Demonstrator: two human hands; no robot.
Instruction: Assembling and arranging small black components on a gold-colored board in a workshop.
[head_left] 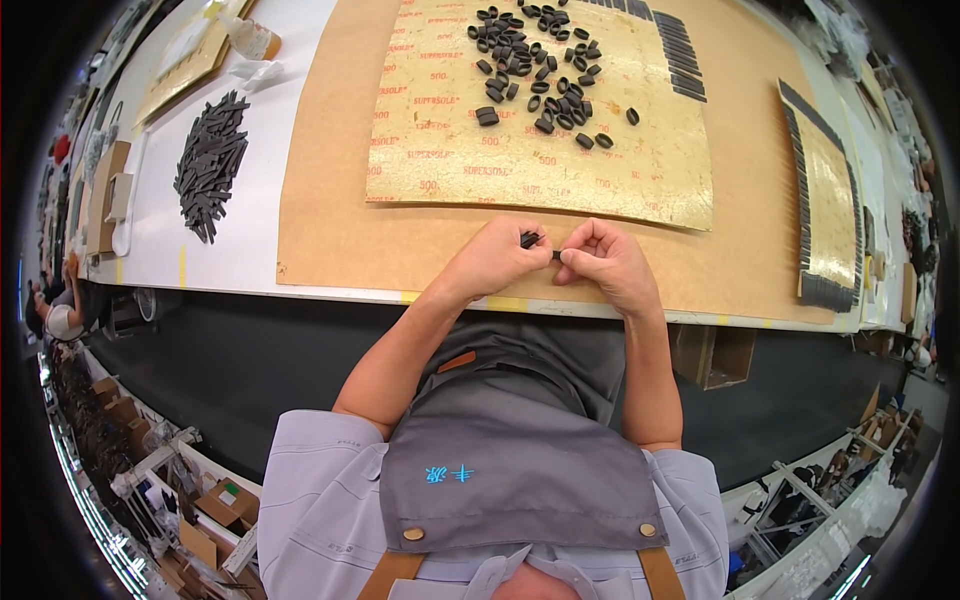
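Both my hands meet just above the front edge of the table. My left hand (498, 262) is closed, with the ends of a few black strips (529, 240) poking out by its thumb and forefinger. Between the fingertips of the two hands is a small black piece (557, 255), which my right hand (614, 268) pinches with thumb and forefinger; its exact shape is mostly covered. Beyond the hands, many small black oval loops (487, 116) lie scattered on a yellowish board (430, 185).
Brown paper (325, 235) covers the table under the board. Black strips (682, 60) line the board's far right edge. Leftward lies a heap of loose black strips (212, 165), with a bottle (255, 38) behind. Another board (828, 200) edged with strips lies right.
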